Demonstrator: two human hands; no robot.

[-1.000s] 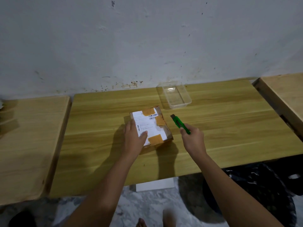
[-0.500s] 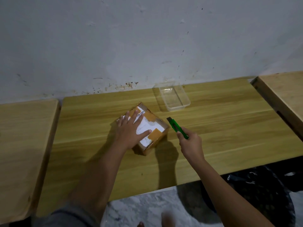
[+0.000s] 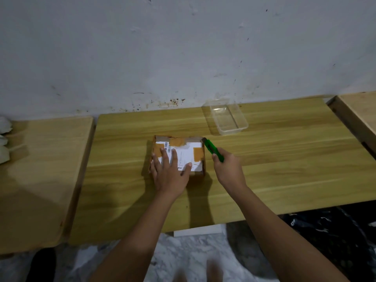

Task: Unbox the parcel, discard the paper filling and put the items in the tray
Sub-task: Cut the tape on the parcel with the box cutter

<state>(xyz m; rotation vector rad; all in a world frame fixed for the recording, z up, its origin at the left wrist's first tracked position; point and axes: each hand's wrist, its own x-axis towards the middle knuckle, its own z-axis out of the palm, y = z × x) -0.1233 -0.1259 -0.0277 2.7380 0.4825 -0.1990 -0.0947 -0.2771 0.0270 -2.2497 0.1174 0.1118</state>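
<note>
Small brown cardboard parcel [image 3: 179, 155] sits flat near the middle of the light wooden table [image 3: 274, 159], flaps closed. Top carries a white shipping label with a barcode plus several patches of tan packing tape. Far edge of the cardboard looks a bit ragged.

Left hand [image 3: 169, 171]: laid palm-down on the parcel's near-left part, fingers spread, thumb out to the right across the label. Pressing flat, not gripping anything.

Right hand [image 3: 227, 169]: closed around the rear end of a green utility knife [image 3: 213, 149]. Knife angles up and left; its front tip is at the parcel's far-right top corner, touching or just beside it, can't tell which. Blade itself too small to make out.

Clear rectangular plastic tray [image 3: 228, 117] stands behind and right of the parcel, near the grey-white wall [image 3: 183, 47], apart from the parcel and with nothing inside.

Second wooden surface [image 3: 40, 169] abuts the table on the left, with some pale objects at its far-left edge, too cut off to identify. Another wooden surface [image 3: 360, 112] at far right. Dark mesh bin with black liner [image 3: 335, 241] on the floor below the table's right side. Marbled floor [image 3: 183, 251] under the table's near edge.
</note>
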